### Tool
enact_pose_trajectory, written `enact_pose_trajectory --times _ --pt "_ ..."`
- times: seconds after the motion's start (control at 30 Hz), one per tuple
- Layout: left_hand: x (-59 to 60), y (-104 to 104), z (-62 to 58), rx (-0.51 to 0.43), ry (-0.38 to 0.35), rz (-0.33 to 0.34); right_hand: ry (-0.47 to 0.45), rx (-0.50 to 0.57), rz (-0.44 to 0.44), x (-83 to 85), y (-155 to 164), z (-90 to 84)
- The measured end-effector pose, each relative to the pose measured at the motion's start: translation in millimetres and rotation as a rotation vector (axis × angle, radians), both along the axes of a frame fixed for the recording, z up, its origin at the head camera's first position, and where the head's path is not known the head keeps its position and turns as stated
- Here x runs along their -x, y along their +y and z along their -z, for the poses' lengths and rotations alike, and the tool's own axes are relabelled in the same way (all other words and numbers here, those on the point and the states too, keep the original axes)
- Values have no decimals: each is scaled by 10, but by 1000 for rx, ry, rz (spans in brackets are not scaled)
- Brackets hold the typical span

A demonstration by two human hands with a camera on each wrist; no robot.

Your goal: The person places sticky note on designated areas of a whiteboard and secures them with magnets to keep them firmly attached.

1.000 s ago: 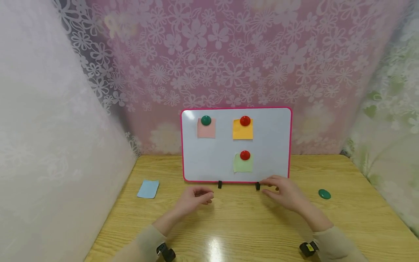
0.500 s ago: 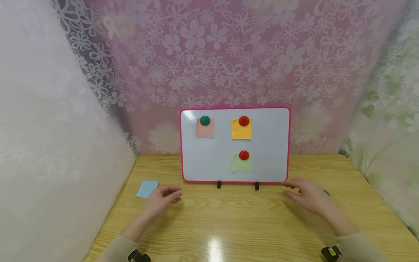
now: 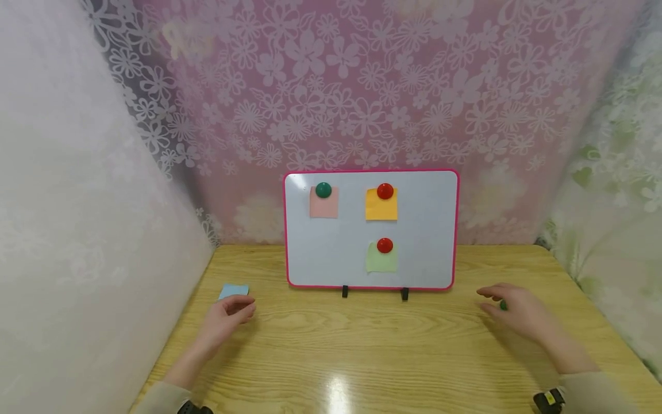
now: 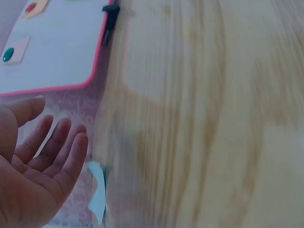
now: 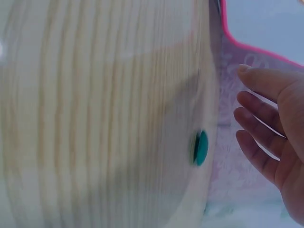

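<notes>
My left hand (image 3: 223, 322) hovers at the near side of a blue sticky note (image 3: 234, 291), covering part of it in the head view. Its fingers are loosely bent with nothing between them, and in the left wrist view the blue note (image 4: 98, 192) shows just past the fingertips. On the right, my right hand (image 3: 519, 310) hangs over a round green magnet (image 3: 503, 305), mostly hidden behind the fingers. The right wrist view has that green magnet (image 5: 202, 147) lying on the table apart from my relaxed, unfilled fingers.
A pink-framed whiteboard (image 3: 424, 230) stands upright on small black feet (image 3: 405, 294) at the table's back. It carries a pink note (image 3: 324, 208) under a green magnet (image 3: 323, 190), an orange note (image 3: 381, 210) and a pale green note (image 3: 381, 263) under red magnets (image 3: 385, 245).
Both hands have moved apart from below the whiteboard: the left one leftward to the blue note, the right one rightward to the loose green magnet. The board and its notes stay as they were.
</notes>
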State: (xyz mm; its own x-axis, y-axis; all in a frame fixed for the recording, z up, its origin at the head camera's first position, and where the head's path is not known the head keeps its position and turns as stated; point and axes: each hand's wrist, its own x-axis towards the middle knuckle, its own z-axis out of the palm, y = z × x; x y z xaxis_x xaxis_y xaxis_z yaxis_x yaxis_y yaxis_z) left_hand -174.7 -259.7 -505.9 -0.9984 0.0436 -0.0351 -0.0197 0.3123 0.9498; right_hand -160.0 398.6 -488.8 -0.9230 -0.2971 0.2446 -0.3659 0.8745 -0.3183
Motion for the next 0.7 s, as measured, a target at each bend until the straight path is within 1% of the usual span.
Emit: enact_pose_trajectory --times 0.1,0.2,0.37,0.47,0.53,0.7 --pt "21 -140 33 104 16 -38 -43 -10 33 -14 167 12" --pt "53 -270 23 202 29 -63 -104 -15 63 -20 312 16" --pt "83 -448 -18 342 48 -73 -175 -41 107 -7 494 25" --pt "95 -529 -20 381 54 -78 -211 -52 114 19 566 19" --pt "109 -575 -7 388 57 -83 -233 -59 114 36 598 18" --pt "176 -648 26 436 81 -99 -275 -79 114 62 630 14"
